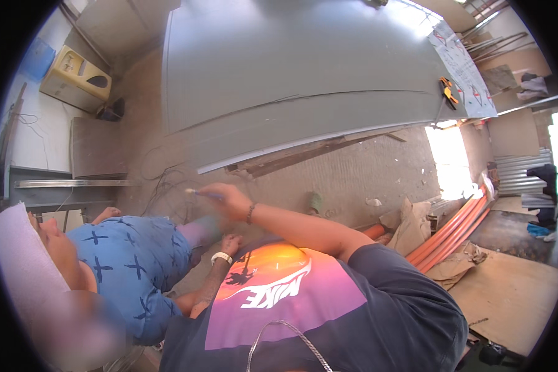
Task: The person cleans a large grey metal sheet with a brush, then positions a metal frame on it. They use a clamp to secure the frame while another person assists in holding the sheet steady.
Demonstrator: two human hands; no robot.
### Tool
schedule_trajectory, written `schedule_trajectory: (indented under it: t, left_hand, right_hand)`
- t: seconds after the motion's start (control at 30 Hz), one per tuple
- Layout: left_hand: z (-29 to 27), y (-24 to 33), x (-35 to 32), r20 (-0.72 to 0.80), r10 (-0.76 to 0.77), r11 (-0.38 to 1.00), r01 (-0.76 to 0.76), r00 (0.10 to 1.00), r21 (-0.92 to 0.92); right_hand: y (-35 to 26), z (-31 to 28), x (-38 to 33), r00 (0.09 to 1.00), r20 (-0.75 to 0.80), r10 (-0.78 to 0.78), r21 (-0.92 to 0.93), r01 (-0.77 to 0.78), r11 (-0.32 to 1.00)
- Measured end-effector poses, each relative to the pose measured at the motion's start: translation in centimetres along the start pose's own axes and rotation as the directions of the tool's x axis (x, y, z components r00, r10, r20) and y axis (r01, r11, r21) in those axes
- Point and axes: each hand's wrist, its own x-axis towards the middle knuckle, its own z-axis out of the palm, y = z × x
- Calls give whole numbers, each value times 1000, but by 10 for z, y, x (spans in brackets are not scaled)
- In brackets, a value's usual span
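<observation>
My right hand (226, 201) reaches left across my front and is closed on a slim blue pen-like stick (209, 194) with a pale tip. A dark bracelet circles that wrist. The hand is in the air, short of the near edge of a large grey sheet (316, 62). A hand with a pale watch (230, 243), which appears to be my left, is close to my belly. Its fingers are curled, and whatever they may hold is hidden. A person in a blue patterned shirt (127, 260) is close on my left.
An orange and black clamp (448, 94) sits at the sheet's right end beside a marked, pale covering (462, 65). Orange pipes (449, 232) and crumpled brown paper (415, 226) lie on the right. Loose wires (161, 186) trail over the floor. A yellowish cabinet (74, 77) stands far left.
</observation>
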Motion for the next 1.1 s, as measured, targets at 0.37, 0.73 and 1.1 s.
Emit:
schedule_trajectory:
  t: [0.37, 0.73, 1.1]
  left_hand:
    - [55, 207, -95, -22, 314, 890, -303, 949, -342]
    - [93, 163, -74, 339, 394, 839, -485, 854, 247]
    - [74, 173, -105, 138, -154, 972, 175, 978, -156]
  right_hand:
    - [60, -392, -88, 597, -799, -69, -535, -655, 533]
    - [-28, 35, 27, 993, -96, 75, -50, -80, 996]
    - [37, -513, -109, 560, -827, 61, -467, -743, 479]
